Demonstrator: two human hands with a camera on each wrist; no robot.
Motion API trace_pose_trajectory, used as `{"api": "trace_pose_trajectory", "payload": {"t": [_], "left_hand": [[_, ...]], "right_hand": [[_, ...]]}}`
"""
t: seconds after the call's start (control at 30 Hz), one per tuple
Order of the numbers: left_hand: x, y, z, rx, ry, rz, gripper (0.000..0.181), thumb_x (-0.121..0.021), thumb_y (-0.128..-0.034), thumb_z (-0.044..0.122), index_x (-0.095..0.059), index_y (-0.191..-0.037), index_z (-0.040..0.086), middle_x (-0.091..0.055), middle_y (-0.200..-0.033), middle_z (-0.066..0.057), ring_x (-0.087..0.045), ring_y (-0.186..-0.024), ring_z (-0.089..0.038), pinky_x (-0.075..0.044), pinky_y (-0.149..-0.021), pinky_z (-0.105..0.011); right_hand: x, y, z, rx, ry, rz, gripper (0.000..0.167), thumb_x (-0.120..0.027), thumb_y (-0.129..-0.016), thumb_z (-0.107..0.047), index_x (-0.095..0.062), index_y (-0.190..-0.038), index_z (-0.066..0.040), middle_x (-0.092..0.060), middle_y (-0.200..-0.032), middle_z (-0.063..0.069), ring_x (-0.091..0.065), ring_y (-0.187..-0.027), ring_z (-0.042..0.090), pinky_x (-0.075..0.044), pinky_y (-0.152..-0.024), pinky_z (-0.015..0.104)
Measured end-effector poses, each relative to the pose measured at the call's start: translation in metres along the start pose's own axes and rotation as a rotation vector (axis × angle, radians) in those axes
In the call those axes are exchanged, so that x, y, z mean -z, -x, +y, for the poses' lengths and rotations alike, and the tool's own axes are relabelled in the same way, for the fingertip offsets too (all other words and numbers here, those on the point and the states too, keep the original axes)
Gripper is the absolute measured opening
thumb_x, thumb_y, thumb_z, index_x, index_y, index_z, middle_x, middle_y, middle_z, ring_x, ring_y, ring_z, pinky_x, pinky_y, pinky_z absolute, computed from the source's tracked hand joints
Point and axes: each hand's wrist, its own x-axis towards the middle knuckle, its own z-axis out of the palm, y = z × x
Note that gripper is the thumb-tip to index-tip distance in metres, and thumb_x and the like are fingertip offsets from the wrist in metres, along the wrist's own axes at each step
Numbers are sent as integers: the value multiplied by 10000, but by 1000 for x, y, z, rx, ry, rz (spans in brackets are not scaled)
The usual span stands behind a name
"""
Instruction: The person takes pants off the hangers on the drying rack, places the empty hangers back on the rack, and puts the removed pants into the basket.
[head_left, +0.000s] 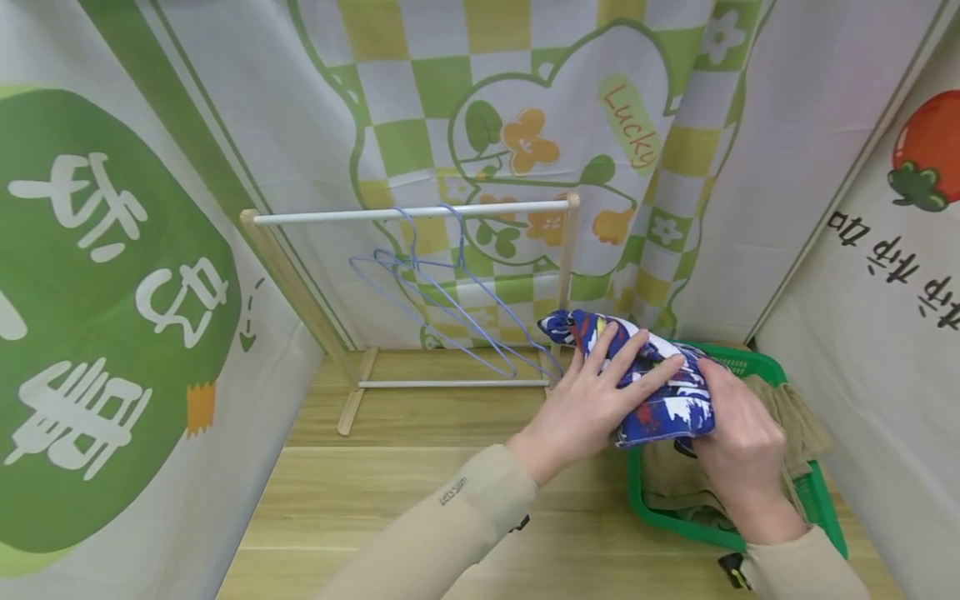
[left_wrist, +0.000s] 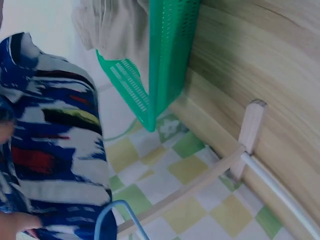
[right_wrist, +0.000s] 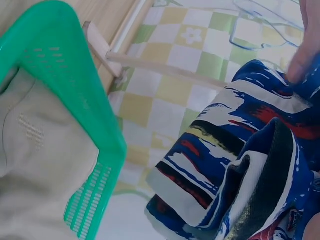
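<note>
A folded blue garment [head_left: 667, 400] with white, red, black and yellow paint-like marks is held up between both hands, partly above a green basket. My left hand [head_left: 592, 400] lies across its left side, fingers spread over the top and thumb hidden beneath. At the right end, my right hand [head_left: 742, 433] grips the cloth, thumb uppermost. In the right wrist view the garment [right_wrist: 215, 145] shows a loose, curled fold. Whether it is a shirt or shorts I cannot tell. Two blue wire hangers [head_left: 457, 292] hang from the rack, left of the hands.
The green basket [head_left: 832, 517] at the right holds beige clothes [head_left: 787, 417]. A small rack with a white rail [head_left: 337, 217] and wooden posts stands at the back of the wooden table [head_left: 360, 500]. Printed fabric walls [head_left: 420, 83] enclose the table at the back and sides.
</note>
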Motion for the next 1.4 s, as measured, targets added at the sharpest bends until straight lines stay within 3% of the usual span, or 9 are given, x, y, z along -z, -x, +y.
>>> {"api": "trace_pose_trajectory", "payload": {"t": [0.13, 0.27, 0.37, 0.5, 0.7, 0.97, 1.13, 1.27, 1.4], "left_hand": [[-2, -9, -5, -25, 55, 11, 796, -754, -950, 273, -309, -1609, 238, -305, -1662, -74, -149, -1562, -385, -379, -1154, -595], [-8, -20, -6, -49, 81, -23, 707, -683, -999, 163, -327, -1603, 252, -265, -1683, -46, -77, -1574, -355, -340, -1174, -589], [-15, -29, -6, -60, 79, -38, 656, -648, -1014, 120, -364, -1589, 260, -257, -1686, -35, -80, -1575, -353, -353, -1173, -579], [-27, -40, -2, -50, 70, -70, 577, -566, -1058, 122, -384, -1579, 290, -257, -1688, -10, -92, -1578, -337, -377, -1171, -555], [-47, -56, 4, -24, 86, -163, 567, -519, -1085, 195, -328, -1598, 340, -215, -1702, 19, -76, -1582, -311, -357, -1197, -519], [-74, -65, 13, -1, 72, -262, 633, -482, -1092, 148, -231, -1622, 387, -145, -1717, 48, -65, -1582, -318, -302, -1231, -477], [-88, -64, 19, 16, 40, -271, 659, -456, -1097, 107, -196, -1628, 400, -115, -1721, 50, -68, -1578, -353, -273, -1241, -459], [-95, -61, 22, 49, 34, -277, 707, -487, -1084, 87, -183, -1624, 427, -100, -1722, 58, -81, -1574, -371, -388, -1183, -418], [-101, -56, 25, 80, 59, -326, 746, -490, -1080, 73, -153, -1618, 466, -71, -1723, 78, -79, -1576, -354, -581, -957, -303]], "right_hand": [[2, -3, 6, 22, 19, 47, 362, -556, -1072, -301, -700, -1145, 23, -741, -1054, 233, -705, -835, 475, -572, -676, 630], [5, -4, 17, 53, 28, 70, 299, -570, -1059, -226, -701, -1174, 17, -743, -1074, 222, -706, -875, 467, -588, -782, 590], [7, -4, 27, 89, 32, 69, 296, -572, -1054, -213, -698, -1184, 21, -744, -1084, 219, -708, -892, 461, -587, -780, 578], [8, -4, 41, 128, 41, 74, 302, -568, -1049, -214, -702, -1169, 29, -744, -1076, 221, -706, -884, 463, -560, -682, 607], [7, 4, 61, 141, 48, 89, 279, -589, -1028, -178, -715, -1146, 41, -742, -1049, 240, -699, -868, 481, -564, -702, 619], [12, 27, 89, 167, 63, -14, 294, -559, -1022, -164, -708, -1169, 43, -730, -1084, 256, -690, -904, 492, -570, -766, 616], [11, 36, 100, 183, 55, -22, 269, -578, -969, -80, -713, -1175, 29, -733, -1083, 247, -690, -904, 493, -572, -813, 596], [11, 43, 106, 195, 54, -54, 273, -566, -970, -64, -714, -1184, 19, -731, -1090, 247, -693, -918, 489, -573, -830, 594], [12, 53, 113, 219, 46, -135, 294, -514, -998, -86, -707, -1188, 28, -721, -1107, 261, -688, -946, 490, -551, -961, 548]]}}
